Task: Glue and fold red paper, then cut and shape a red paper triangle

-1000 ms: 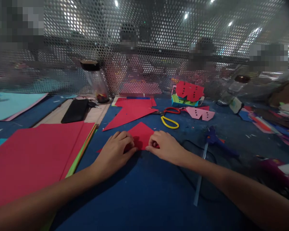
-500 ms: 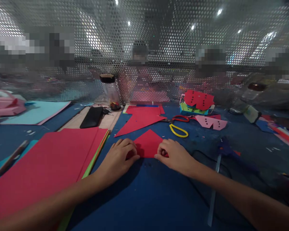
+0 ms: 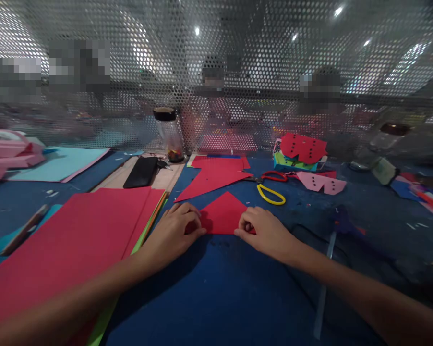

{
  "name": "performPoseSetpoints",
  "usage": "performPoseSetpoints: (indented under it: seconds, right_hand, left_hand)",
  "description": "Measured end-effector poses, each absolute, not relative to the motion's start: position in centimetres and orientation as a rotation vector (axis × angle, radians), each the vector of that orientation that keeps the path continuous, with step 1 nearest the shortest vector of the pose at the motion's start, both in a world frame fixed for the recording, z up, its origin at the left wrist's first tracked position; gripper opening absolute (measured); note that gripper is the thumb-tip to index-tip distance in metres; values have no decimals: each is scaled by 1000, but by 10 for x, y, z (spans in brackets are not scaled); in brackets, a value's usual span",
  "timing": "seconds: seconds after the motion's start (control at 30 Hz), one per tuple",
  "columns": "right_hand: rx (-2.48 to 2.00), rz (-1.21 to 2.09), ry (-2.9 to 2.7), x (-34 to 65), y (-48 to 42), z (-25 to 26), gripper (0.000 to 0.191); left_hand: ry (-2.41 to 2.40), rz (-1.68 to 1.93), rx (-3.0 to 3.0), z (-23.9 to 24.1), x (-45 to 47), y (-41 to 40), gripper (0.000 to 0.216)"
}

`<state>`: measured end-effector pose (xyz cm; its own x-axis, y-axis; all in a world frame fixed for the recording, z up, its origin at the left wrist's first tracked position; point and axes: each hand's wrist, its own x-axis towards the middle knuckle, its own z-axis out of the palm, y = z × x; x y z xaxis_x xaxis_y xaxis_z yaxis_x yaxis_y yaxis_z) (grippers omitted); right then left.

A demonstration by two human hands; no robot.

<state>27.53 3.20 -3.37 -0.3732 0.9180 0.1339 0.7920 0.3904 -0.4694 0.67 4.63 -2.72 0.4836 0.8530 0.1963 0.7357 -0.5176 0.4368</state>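
A red paper triangle [image 3: 224, 215] lies on the blue tabletop, its point facing away from me. My left hand [image 3: 182, 226] pinches its left corner, with thumb and curled fingers at the near edge. At the right corner my right hand [image 3: 259, 227] has its fingers curled in and the thumb against the near edge. Both outer corners are partly hidden by the fingers. Just beyond the triangle lie more red paper pieces [image 3: 216, 176] and scissors [image 3: 271, 194] with one red and one yellow handle loop.
Red sheets [image 3: 79, 226] are stacked at left, near a black phone [image 3: 141, 172]. A lidded jar [image 3: 169, 137] stands by the perforated metal screen [image 3: 252, 72]. Pink and red cutouts [image 3: 320, 182] lie at right, as does a blue glue gun [image 3: 346, 226] with its cord.
The view has shifted slightly. My hands stay at the triangle's two corners, with my left hand a little farther out to the left.
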Motion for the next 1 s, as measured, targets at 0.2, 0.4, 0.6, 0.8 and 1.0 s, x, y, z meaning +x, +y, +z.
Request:
performPoseSetpoints:
  seconds: [0.2,0.4,0.6,0.8,1.0]
  right_hand:
    - [-1482,472,-2290,276,33,-35,19]
    - [-1484,490,-2275,277,32,-34,17]
    - [-1468,488,-2284,277,34,-35,17]
    - [-1481,481,-2316,277,33,-32,18]
    - [-1494,471,-2314,277,33,-31,18]
  left_hand:
    - [1341,564,2452,-28,2,49,24]
    - [1365,523,2448,-27,-3,53,19]
    - [1343,489,2466,-27,-13,61,17]
    - [1340,404,2428,-21,-18,65,16]
    - [1322,373,2428,-14,-20,65,19]
